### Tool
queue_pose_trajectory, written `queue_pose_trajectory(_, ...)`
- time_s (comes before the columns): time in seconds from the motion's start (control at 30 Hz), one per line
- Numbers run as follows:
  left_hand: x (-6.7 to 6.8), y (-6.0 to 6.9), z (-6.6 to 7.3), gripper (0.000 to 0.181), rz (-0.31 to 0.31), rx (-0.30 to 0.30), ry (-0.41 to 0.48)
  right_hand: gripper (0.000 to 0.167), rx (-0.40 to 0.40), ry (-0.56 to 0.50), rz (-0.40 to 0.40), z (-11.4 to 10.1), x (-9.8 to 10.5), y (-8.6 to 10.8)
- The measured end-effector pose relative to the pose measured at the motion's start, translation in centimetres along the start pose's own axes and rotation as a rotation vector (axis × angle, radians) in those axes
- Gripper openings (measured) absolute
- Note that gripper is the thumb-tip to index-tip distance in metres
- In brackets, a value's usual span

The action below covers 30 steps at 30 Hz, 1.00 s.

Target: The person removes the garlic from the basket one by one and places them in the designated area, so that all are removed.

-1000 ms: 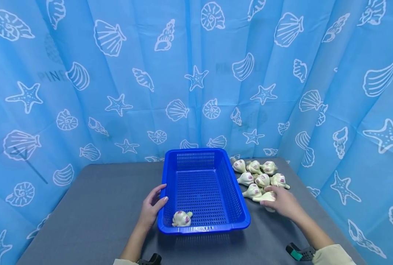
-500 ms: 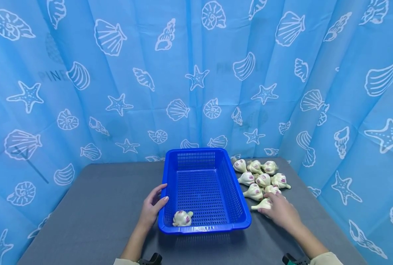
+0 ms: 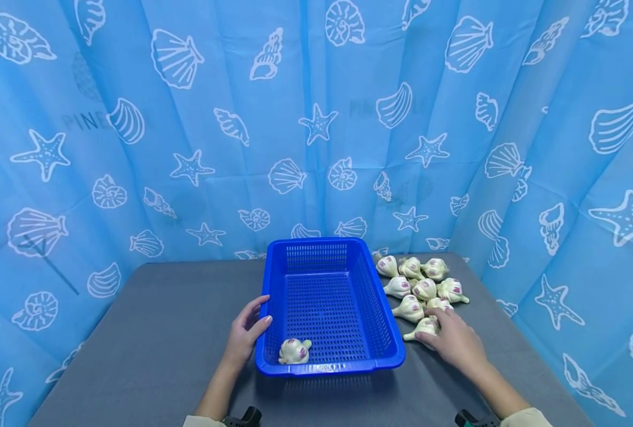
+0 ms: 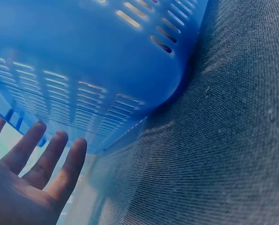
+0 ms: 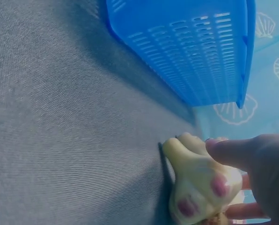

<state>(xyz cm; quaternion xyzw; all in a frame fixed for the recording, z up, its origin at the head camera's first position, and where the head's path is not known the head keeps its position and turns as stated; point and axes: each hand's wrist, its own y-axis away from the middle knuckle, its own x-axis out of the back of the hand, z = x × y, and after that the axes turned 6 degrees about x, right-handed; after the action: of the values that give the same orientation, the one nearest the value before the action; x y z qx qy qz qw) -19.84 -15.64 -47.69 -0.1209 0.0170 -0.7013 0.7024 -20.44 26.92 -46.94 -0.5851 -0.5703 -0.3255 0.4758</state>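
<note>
My left hand [image 3: 239, 335] holds the left rim of a blue plastic basket [image 3: 329, 369], thumb over the rim. In the left wrist view its fingers [image 4: 49, 159] reach up along the outside of the slotted wall. One garlic bulb [image 3: 294, 351] lies in the basket's near left corner. Right of the basket, my right hand [image 3: 457, 343] grips another garlic bulb [image 3: 424, 328] at the near end of a group, its stem pointing left. The right wrist view shows the thumb and fingers around this bulb [image 5: 200, 187], with purple patches on its skin; it appears to rest on the table.
Several more garlic bulbs [image 3: 424, 289] lie close together along the basket's right side, on the grey cloth-covered table [image 3: 178, 332]. A blue curtain [image 3: 215, 148] with white shell prints hangs behind the table and at its sides.
My right hand has drawn the near garlic bulb toward the front, slightly apart from the others, uncovering the one behind it. The left hand and basket have stayed in place.
</note>
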Motion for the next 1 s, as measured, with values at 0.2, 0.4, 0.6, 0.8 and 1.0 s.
queue_pose_trajectory(0.2, -0.1, 0.3, 0.7, 0.046, 0.004, 0.010, 0.000, 0.060, 0.030, 0.015, -0.062, -0.3, 1.1, -0.2)
queue_pose_trajectory(0.4, -0.1, 0.2, 0.5, 0.045, 0.008, 0.007, 0.011, 0.058, 0.018, 0.002, -0.114, -1.1, 2.6, -0.9)
queue_pose_trajectory(0.6, 0.0, 0.2, 0.3, 0.046, 0.004, 0.006, -0.004, 0.052, 0.079, -0.059, -0.052, -2.5, 4.0, -1.8)
queue_pose_trajectory(0.8, 0.1, 0.1, 0.3, 0.046, 0.001, 0.018, 0.004, 0.043, 0.144, -0.112, -0.010, -4.3, 5.1, -2.8)
queue_pose_trajectory(1.0, 0.0, 0.1, 0.4, 0.047, -0.006, 0.027, 0.001, 0.044, 0.166, -0.143, -0.019, -6.5, 5.7, -3.9)
